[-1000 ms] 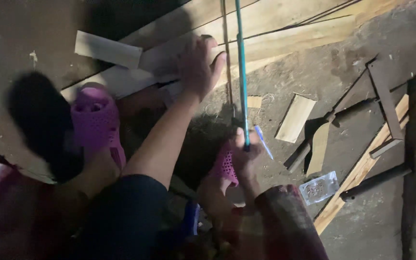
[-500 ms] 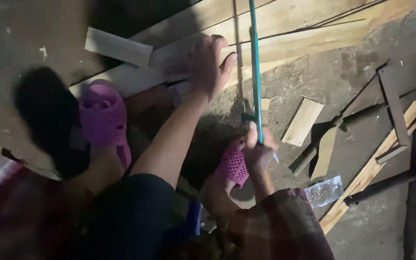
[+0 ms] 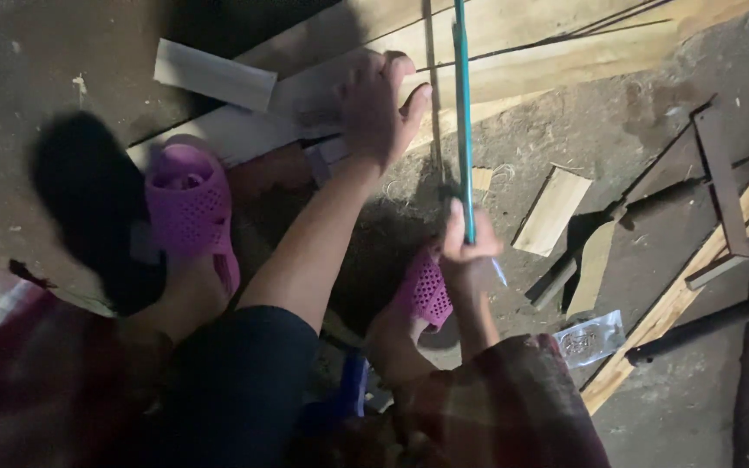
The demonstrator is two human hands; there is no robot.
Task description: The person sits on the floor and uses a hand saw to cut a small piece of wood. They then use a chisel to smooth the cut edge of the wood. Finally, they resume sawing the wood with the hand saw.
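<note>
The right hand (image 3: 465, 251) closes around the near end of a thin teal saw blade (image 3: 461, 104), which runs up across a pale wooden plank (image 3: 556, 61). Beside it, the left hand (image 3: 374, 108) presses flat, likely steadying the plank. Since half a second ago, the blade sits slightly farther right.
</note>
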